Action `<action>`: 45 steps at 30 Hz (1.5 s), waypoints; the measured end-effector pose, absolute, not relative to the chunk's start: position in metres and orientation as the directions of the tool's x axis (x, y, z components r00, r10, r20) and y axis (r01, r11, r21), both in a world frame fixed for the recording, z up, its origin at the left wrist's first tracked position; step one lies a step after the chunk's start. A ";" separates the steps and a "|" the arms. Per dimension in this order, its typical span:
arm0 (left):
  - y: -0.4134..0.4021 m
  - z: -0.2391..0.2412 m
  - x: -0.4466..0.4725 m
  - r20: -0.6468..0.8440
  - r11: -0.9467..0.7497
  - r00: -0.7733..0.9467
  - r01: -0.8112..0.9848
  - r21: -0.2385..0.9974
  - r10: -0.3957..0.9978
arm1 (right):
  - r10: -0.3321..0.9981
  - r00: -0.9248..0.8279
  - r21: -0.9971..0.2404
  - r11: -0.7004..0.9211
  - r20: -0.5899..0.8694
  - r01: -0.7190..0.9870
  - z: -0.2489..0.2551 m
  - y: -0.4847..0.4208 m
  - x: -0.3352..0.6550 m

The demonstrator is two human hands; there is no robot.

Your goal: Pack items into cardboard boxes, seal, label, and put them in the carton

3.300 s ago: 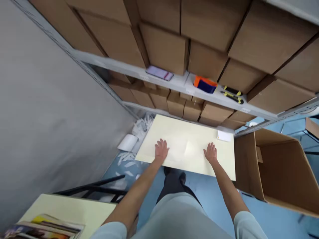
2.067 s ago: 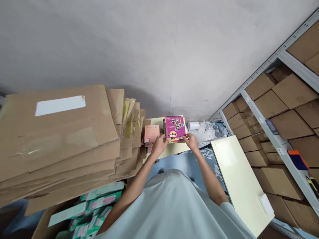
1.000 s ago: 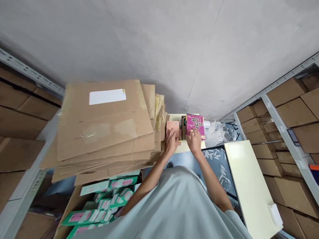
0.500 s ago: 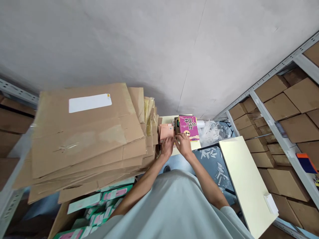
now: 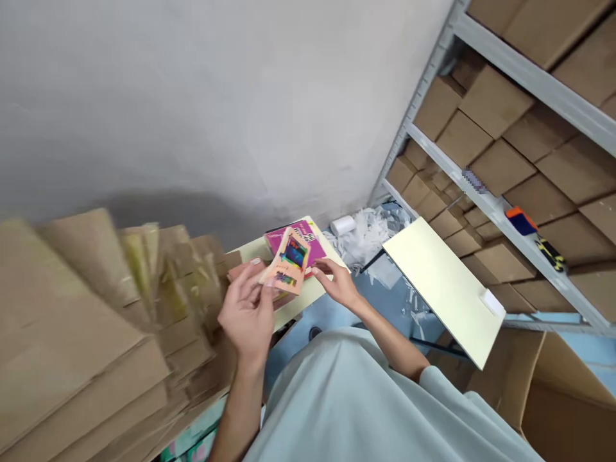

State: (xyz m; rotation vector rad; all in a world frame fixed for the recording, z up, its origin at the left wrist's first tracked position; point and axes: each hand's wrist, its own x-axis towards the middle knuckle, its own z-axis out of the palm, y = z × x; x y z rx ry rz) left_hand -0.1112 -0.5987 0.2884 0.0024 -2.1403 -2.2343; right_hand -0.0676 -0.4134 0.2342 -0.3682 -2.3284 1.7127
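Whereas half a second ago both hands lay low on the pile beside the pink book, the left hand now grips a small peach booklet by its lower edge and holds it tilted in the air, above the near side of the cream table. The right hand is open, fingers loosely spread just beside the booklet's right edge; whether it touches I cannot tell. Judging by this, the booklet is free of the pile, with one hand carrying it.
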 end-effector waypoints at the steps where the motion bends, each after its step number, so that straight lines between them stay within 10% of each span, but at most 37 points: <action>1: -0.583 0.292 -0.107 -0.029 -0.091 -0.999 -0.031 0.995 0.027 | 0.369 -0.929 -0.977 0.202 0.015 0.065 0.238 -0.401 -0.061; 14: -0.333 0.263 -0.032 -0.320 0.102 -0.676 -0.343 0.934 0.663 | 0.783 -0.610 -0.980 -0.192 -0.121 -0.052 0.243 -0.199 0.093; 28: -0.131 0.238 0.024 -0.333 0.250 -0.428 -0.240 0.938 0.840 | 0.980 -0.112 -0.977 -0.146 -0.164 0.153 0.215 -0.073 0.206; 45: -0.009 0.235 -0.074 -0.105 0.109 -0.087 0.039 0.993 0.991 | 1.000 -0.008 -0.906 0.006 0.003 0.423 0.250 -0.004 0.123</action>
